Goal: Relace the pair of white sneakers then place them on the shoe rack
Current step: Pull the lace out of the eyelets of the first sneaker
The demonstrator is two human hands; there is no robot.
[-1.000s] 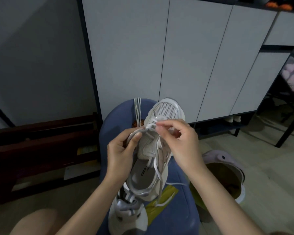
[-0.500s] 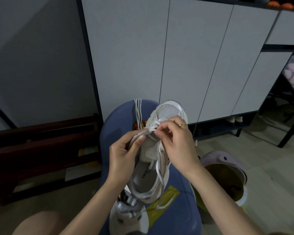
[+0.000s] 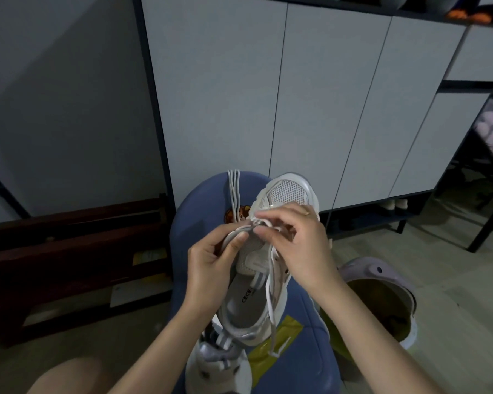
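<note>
While the right hand [image 3: 299, 245] pinches a white shoelace [image 3: 271, 297] between thumb and forefinger at the lowest eyelets, its other fingers curled above the toe end, the left hand [image 3: 211, 268] grips the near-side edge of the white sneaker [image 3: 268, 268], thumb pressed against the eyelet row and fingers wrapped under the upper; a thin ring shows on one finger of the right hand; the sneaker is held just above a blue stool [image 3: 188, 223], mesh toe pointing away from the person, heel toward them, its insole printed with dark lettering; the lace hangs loose down the far side of the sneaker and its tip ends over a yellow patch on the stool seat; the second sneaker [image 3: 222, 365] lies on the near end of the stool, just below the held one's heel, with silver trim at its collar; a second lace [image 3: 234, 194], folded into several parallel strands, lies on the far end of the stool, beside the held sneaker's toe; to the right of the stool a lilac clog [image 3: 382, 280] sits on the floor, close to it; behind the stool stands a tall cabinet [image 3: 325, 95] with pale flat doors; to the left of the stool dark wooden boards [image 3: 69, 237] lie along the wall
</note>
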